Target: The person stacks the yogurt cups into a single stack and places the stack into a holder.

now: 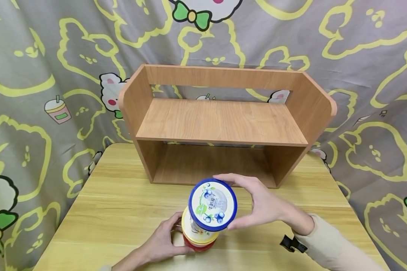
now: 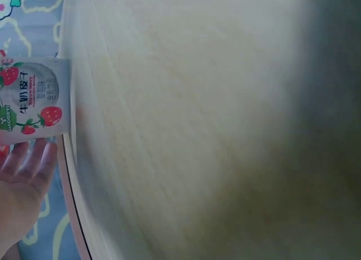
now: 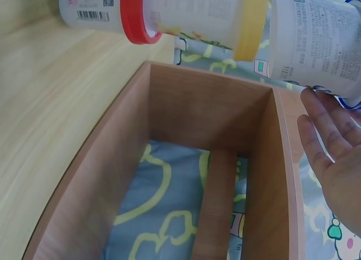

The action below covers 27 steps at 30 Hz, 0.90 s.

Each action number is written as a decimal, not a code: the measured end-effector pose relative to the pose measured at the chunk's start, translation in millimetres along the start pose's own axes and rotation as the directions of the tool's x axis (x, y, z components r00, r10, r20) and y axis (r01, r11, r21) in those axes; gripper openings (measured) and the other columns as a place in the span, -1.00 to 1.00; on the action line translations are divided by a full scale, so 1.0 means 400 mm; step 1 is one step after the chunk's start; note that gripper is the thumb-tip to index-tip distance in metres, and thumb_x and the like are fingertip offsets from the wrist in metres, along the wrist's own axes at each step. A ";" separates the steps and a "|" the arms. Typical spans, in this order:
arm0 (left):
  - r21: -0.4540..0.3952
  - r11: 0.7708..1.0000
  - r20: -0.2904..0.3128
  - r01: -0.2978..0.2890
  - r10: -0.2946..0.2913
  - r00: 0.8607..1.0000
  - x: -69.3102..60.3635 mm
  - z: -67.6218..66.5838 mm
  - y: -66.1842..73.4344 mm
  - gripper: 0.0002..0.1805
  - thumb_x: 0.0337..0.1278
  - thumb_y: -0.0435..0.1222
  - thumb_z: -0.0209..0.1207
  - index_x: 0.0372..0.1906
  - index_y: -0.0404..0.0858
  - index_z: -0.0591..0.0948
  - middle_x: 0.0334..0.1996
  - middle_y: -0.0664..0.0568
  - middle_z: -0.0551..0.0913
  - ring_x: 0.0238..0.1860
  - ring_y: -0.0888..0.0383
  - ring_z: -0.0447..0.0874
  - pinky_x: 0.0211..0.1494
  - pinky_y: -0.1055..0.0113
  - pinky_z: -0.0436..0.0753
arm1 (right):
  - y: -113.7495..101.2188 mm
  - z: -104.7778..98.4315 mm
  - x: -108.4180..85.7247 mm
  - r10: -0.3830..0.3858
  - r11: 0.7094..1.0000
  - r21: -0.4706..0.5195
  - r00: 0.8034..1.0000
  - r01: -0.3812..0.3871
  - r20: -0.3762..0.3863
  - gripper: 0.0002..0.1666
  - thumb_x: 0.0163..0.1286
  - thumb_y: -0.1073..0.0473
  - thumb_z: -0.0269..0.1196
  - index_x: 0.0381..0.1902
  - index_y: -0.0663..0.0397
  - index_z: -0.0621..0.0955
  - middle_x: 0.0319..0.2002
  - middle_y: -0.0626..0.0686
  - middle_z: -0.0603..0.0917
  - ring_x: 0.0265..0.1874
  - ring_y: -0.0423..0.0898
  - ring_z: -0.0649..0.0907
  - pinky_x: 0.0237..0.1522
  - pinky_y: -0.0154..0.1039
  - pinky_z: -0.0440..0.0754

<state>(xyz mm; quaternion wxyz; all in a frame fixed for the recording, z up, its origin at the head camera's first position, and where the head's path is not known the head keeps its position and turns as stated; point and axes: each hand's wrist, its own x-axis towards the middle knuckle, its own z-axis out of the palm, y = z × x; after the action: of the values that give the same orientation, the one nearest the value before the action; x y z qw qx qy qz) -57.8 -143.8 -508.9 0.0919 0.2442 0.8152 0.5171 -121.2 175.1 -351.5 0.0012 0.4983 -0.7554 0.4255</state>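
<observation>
Three round tubs stand in a column. At the bottom is the red-lidded tub (image 1: pixel 202 248) (image 3: pixel 93 9), whose strawberry label faces the left wrist view (image 2: pixel 34 102). On it stands the yellow-lidded tub (image 1: pixel 188 229) (image 3: pixel 197 14). The blue-lidded tub (image 1: pixel 213 205) (image 3: pixel 316 43) is at the top, with a narrow gap below it in the right wrist view. My right hand (image 1: pixel 262 201) (image 3: pixel 338 153) grips it from the right, fingers and thumb on opposite sides. My left hand (image 1: pixel 161 241) (image 2: pixel 25 186) curls round the red-lidded tub from the left.
A two-level wooden shelf (image 1: pixel 220 141) (image 3: pixel 282 175) stands behind the tubs on the wooden table (image 1: pixel 112 195), both its levels bare. A patterned curtain (image 1: pixel 78 56) hangs behind and beside the table. A black strap (image 1: pixel 293 244) is at the right sleeve.
</observation>
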 end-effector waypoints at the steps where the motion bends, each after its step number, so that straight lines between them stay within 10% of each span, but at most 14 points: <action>1: 0.004 1.000 -0.001 -0.001 0.001 1.000 0.000 0.000 0.000 -0.10 -0.07 -0.02 0.64 0.40 0.01 0.44 0.13 0.21 0.75 0.01 0.38 0.71 0.25 0.34 0.70 | 0.000 0.004 0.002 0.003 1.000 0.002 1.000 -0.003 0.005 0.20 0.06 -0.18 0.67 0.55 0.08 0.37 0.37 0.02 0.65 0.32 -0.11 0.66 0.35 -0.08 0.69; 27: 0.009 1.000 0.007 0.029 -0.029 1.000 0.000 -0.001 0.000 -0.07 -0.08 0.03 0.63 0.42 0.00 0.42 0.16 0.20 0.74 0.02 0.33 0.71 0.27 0.27 0.72 | 0.023 0.050 0.019 -0.007 1.000 0.008 1.000 0.007 0.020 0.21 0.14 -0.32 0.58 0.59 0.04 0.33 0.38 0.00 0.63 0.27 -0.15 0.65 0.34 -0.11 0.66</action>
<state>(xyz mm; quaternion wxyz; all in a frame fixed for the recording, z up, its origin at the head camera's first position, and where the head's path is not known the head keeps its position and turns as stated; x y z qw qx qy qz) -57.9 -144.2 -508.6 0.1013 0.2347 0.8206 0.5111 -123.3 157.9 -366.9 -0.0069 0.5052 -0.7520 0.4234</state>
